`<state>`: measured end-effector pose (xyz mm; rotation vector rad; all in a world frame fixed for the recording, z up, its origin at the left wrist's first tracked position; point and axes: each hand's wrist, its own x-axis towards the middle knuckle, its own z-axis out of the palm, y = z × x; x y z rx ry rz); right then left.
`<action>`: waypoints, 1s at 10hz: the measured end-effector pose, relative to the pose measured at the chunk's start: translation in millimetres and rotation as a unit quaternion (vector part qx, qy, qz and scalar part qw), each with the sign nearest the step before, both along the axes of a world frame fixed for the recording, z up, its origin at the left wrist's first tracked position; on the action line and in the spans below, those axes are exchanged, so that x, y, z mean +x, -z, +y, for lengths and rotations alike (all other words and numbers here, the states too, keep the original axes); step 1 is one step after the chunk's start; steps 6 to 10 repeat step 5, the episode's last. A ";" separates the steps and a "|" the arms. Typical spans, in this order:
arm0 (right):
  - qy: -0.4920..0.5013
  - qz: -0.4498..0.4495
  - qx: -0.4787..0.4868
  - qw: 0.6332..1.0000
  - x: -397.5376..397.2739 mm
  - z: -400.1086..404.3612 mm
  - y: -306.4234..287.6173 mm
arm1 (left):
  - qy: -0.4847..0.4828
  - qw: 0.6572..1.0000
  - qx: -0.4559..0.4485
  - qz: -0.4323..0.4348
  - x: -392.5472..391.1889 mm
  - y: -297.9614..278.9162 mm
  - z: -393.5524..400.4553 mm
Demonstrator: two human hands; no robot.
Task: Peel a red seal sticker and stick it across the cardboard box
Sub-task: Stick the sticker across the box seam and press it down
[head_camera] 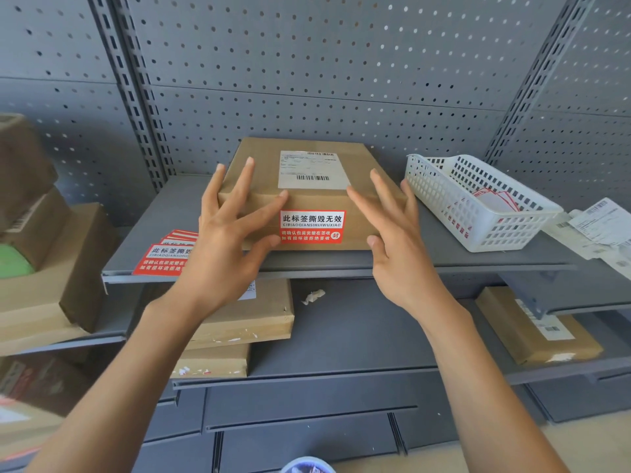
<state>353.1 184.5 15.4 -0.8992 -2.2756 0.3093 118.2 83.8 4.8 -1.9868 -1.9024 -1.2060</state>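
Observation:
A flat cardboard box lies on the grey shelf, with a white shipping label on top. A red seal sticker is stuck on the box's front face. My left hand is spread at the box's front left corner, fingers over its top edge and thumb by the sticker. My right hand is spread at the front right corner, fingers apart. Neither hand holds anything. A stack of red seal stickers lies on the shelf to the left, partly hidden by my left hand.
A white plastic basket with red-edged backing papers stands right of the box. Loose shipping labels lie at the far right. More cardboard boxes sit on lower shelves and at the left. Perforated grey panels form the back wall.

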 end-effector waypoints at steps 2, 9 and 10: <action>-0.011 0.000 0.006 1.000 0.2 -3.7 6.3 | 0.008 1.000 0.002 0.006 -1.8 11.4 -4.1; -0.069 0.053 -0.010 0.996 36.1 -14.2 -20.1 | -0.058 0.998 0.019 0.011 -2.0 7.1 -14.1; -0.069 0.053 -0.010 0.996 36.1 -14.2 -20.1 | -0.058 0.998 0.019 0.011 -2.0 7.1 -14.1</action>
